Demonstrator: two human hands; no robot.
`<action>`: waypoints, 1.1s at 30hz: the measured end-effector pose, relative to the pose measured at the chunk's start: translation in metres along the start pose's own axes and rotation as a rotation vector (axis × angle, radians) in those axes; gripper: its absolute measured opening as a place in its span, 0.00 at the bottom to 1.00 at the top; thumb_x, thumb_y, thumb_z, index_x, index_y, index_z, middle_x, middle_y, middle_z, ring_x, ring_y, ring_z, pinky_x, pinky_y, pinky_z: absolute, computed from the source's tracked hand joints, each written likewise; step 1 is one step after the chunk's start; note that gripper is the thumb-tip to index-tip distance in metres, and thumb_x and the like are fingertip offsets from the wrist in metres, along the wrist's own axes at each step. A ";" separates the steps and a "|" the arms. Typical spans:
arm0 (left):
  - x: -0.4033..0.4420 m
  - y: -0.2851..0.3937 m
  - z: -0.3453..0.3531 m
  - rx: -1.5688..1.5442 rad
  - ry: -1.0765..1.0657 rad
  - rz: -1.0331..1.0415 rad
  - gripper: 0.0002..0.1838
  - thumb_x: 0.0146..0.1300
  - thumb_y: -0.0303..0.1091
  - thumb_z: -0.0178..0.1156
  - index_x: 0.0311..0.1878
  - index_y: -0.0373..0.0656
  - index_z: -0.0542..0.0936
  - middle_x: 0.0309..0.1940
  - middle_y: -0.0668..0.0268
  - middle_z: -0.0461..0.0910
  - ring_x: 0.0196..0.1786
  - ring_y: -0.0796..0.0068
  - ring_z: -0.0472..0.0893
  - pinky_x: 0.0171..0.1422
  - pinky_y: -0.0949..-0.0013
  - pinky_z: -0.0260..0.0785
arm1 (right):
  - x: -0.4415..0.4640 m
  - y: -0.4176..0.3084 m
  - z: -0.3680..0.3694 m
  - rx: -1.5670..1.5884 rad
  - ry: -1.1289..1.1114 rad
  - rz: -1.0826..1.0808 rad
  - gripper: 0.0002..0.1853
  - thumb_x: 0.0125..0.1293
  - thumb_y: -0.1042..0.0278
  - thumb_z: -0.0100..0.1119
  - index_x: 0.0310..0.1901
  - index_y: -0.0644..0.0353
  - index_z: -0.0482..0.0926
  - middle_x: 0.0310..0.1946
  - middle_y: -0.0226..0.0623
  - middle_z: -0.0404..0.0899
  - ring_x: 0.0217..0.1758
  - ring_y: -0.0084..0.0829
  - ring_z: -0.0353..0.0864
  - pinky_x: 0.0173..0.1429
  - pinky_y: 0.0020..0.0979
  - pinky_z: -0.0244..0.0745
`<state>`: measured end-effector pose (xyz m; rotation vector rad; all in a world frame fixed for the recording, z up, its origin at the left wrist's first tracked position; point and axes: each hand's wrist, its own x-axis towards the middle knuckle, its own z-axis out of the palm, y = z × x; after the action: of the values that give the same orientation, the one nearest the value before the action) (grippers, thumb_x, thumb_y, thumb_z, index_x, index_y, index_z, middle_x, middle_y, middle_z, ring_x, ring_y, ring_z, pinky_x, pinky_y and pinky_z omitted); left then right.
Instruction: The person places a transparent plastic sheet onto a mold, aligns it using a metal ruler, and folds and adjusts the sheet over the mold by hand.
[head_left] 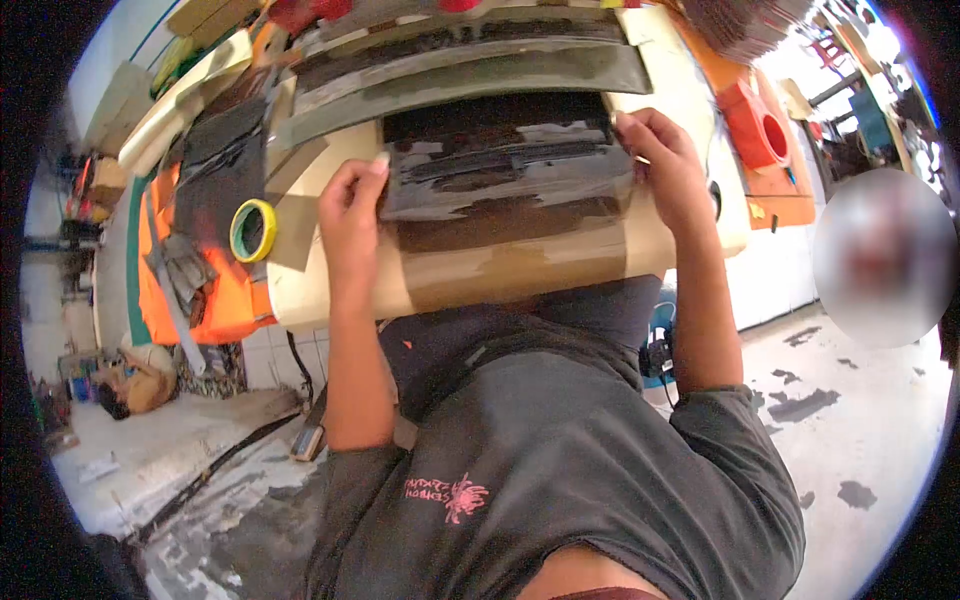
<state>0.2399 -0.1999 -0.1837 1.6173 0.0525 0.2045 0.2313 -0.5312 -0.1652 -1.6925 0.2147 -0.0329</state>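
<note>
A dark, glossy sheet panel (510,185) lies across the cream work surface in front of me, with a raised horizontal band across its middle. My left hand (352,205) pinches its left edge between thumb and fingers. At the opposite edge, my right hand (668,160) is closed on the panel's upper right side, its fingertips partly hidden. Just beyond the panel, a long grey-green strip (470,92) curves from left to right. Below the panel, a brownish translucent area covers the rounded front of the cream surface (340,280).
To the left are a yellow tape roll (253,231), orange cloth (235,310) and dark sheets (215,170). A red-orange holder (755,130) stands on the right. One person (140,385) is low at the far left; another, blurred person (885,255) is at right.
</note>
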 end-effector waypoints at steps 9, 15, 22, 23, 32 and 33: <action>0.001 -0.005 0.000 -0.038 -0.012 0.042 0.12 0.69 0.35 0.60 0.28 0.44 0.75 0.24 0.81 0.66 0.29 0.90 0.62 0.33 0.79 0.51 | 0.009 0.001 0.000 0.059 0.015 -0.025 0.14 0.66 0.57 0.64 0.38 0.61 0.80 0.23 0.23 0.73 0.24 0.16 0.68 0.29 0.20 0.61; 0.013 0.018 0.016 -0.138 0.073 -0.092 0.07 0.68 0.35 0.61 0.40 0.42 0.78 0.32 0.76 0.74 0.32 0.86 0.69 0.39 0.80 0.60 | 0.036 0.006 0.006 0.282 0.006 -0.103 0.13 0.71 0.66 0.55 0.54 0.57 0.77 0.42 0.29 0.80 0.38 0.17 0.75 0.42 0.21 0.69; 0.083 -0.023 -0.004 -0.205 0.044 -0.081 0.12 0.67 0.33 0.59 0.53 0.45 0.75 0.42 0.69 0.77 0.39 0.79 0.73 0.46 0.74 0.66 | 0.082 0.018 0.013 0.464 -0.071 -0.219 0.18 0.68 0.78 0.49 0.60 0.64 0.74 0.50 0.39 0.81 0.51 0.30 0.80 0.56 0.27 0.73; 0.088 -0.025 -0.004 -0.205 0.044 -0.077 0.12 0.67 0.33 0.59 0.53 0.45 0.75 0.42 0.69 0.77 0.39 0.79 0.73 0.46 0.74 0.66 | 0.085 0.016 0.014 0.465 -0.094 -0.212 0.18 0.68 0.79 0.50 0.59 0.65 0.75 0.50 0.40 0.81 0.51 0.31 0.80 0.58 0.28 0.73; 0.143 -0.072 -0.009 -0.475 -0.194 -0.069 0.20 0.68 0.37 0.61 0.61 0.47 0.71 0.59 0.64 0.73 0.61 0.66 0.72 0.67 0.61 0.64 | 0.108 0.028 0.019 0.476 -0.110 -0.313 0.11 0.69 0.72 0.56 0.51 0.62 0.78 0.46 0.36 0.82 0.47 0.30 0.81 0.52 0.34 0.78; 0.137 -0.064 -0.006 -0.448 -0.181 -0.064 0.20 0.68 0.38 0.61 0.60 0.47 0.72 0.59 0.64 0.73 0.61 0.67 0.72 0.67 0.60 0.65 | 0.111 0.030 0.019 0.477 -0.110 -0.313 0.11 0.69 0.72 0.56 0.51 0.62 0.78 0.46 0.36 0.82 0.47 0.30 0.81 0.52 0.34 0.78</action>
<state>0.3795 -0.1686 -0.2331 1.1792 -0.0769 0.0159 0.3391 -0.5344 -0.2086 -1.2335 -0.1360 -0.2083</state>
